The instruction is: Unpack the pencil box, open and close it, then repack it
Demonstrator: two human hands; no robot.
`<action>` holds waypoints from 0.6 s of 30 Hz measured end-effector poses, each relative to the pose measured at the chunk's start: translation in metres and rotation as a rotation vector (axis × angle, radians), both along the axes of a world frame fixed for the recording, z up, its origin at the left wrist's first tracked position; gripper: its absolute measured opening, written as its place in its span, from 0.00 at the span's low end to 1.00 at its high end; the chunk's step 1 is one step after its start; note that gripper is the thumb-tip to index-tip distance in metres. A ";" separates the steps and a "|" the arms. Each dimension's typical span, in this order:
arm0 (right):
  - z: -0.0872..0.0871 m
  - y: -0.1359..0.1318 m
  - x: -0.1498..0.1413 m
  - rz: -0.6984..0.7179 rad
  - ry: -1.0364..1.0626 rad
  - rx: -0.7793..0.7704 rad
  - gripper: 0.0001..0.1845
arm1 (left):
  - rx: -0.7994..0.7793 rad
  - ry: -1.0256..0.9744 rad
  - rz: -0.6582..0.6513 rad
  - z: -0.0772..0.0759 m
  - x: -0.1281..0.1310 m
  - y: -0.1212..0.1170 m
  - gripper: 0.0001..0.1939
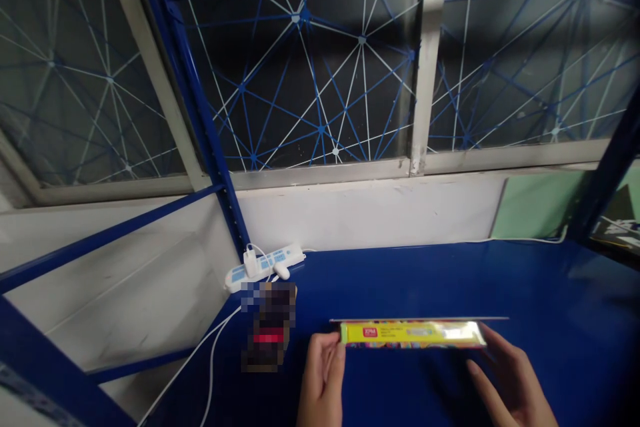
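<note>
A long, flat box (pixel 413 333) with a yellow side and a red label faces me above the blue tabletop, its multicoloured edges showing. My left hand (pixel 324 377) grips its left end, thumb on the near side. At the right end my right hand (pixel 515 380) holds the box, with fingers at its far corner and the thumb lower, off the yellow face. A thin, pale edge (pixel 495 318) runs just behind the box and reaches past its right end; I cannot tell whether it belongs to the box.
The blue table (pixel 400 273) stands against a white wall below patterned windows. At the back left lies a white power strip (pixel 287 257) with a plugged-in charger and cables (pixel 213 367). A pixelated dark object (pixel 270 330) lies left of my hands. Blue frame posts (pixel 200 93) rise at the sides.
</note>
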State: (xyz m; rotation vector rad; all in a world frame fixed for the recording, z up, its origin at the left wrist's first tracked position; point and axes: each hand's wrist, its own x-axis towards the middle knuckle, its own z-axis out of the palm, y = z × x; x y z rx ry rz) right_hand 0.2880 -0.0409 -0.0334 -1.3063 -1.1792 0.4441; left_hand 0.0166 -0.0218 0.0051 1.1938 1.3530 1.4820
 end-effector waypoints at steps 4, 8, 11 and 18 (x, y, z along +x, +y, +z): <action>0.001 0.000 -0.002 -0.009 -0.113 0.002 0.27 | 0.012 -0.035 0.008 0.009 -0.017 0.005 0.25; 0.004 -0.001 -0.004 -0.070 -0.328 0.079 0.20 | 0.022 0.007 0.014 0.012 -0.030 0.008 0.24; 0.007 0.000 -0.004 -0.095 -0.488 0.132 0.12 | -0.020 0.017 0.032 0.014 -0.040 0.010 0.24; 0.010 0.006 0.003 -0.027 -0.790 0.114 0.11 | -0.036 0.092 -0.061 0.008 -0.052 0.017 0.25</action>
